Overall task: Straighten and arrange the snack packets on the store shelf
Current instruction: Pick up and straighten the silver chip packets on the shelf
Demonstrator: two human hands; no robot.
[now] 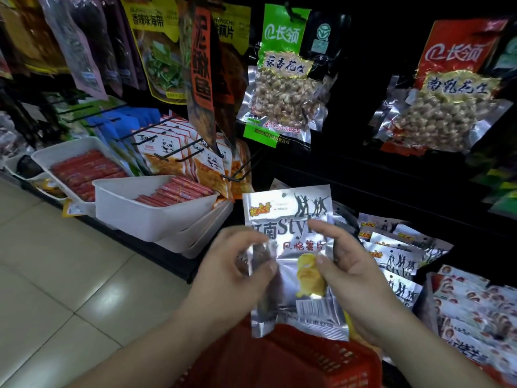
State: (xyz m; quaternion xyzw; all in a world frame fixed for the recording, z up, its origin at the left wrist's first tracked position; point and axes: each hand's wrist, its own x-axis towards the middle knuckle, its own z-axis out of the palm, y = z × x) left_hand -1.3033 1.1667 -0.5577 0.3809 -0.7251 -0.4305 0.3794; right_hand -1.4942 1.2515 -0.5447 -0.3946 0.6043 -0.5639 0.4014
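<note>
A silver foil chip packet (291, 242) with black figures and a yellow chip picture stands upright in front of me. My left hand (235, 273) pinches its left edge, thumb on the front. My right hand (349, 264) grips the right edge, fingers curled round it. Several matching silver packets (397, 250) lie stacked on the low shelf just right of it. More packets with round printed pictures (475, 312) lie further right.
A red plastic basket (293, 359) sits below my hands. White trays of red sausages (156, 211) stand at the left on the shelf edge. Panda packets (173, 155) hang on black hooks. Peanut bags (282, 79) hang above. Tiled floor (56, 275) lies left.
</note>
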